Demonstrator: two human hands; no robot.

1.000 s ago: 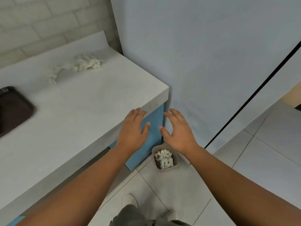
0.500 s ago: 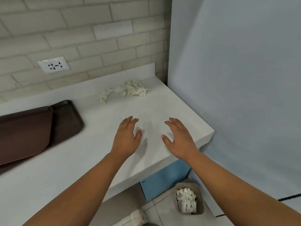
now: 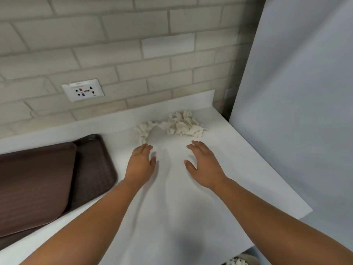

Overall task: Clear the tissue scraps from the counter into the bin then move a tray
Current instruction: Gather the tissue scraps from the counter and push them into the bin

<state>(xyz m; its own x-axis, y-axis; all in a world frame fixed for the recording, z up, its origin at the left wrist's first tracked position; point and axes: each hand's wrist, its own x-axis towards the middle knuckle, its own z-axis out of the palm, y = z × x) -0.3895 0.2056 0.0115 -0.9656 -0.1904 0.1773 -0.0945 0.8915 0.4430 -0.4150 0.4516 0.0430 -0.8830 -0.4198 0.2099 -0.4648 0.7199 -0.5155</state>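
Observation:
White tissue scraps lie in a crumpled pile at the back of the white counter, near the right corner. My left hand hovers open over the counter, its fingertips just short of the pile's left end. My right hand is open too, palm down, a little in front of the pile. Two stacked brown trays lie on the counter at the left. The bin with white scraps in it peeks out below the counter's front edge at the bottom right.
A brick wall with a white socket plate runs behind the counter. A tall pale blue panel closes off the right side, right against the counter's end.
The view has swung up from the floor and bin to the counter. Both hands have moved forward over the counter towards the tissue pile, staying open.

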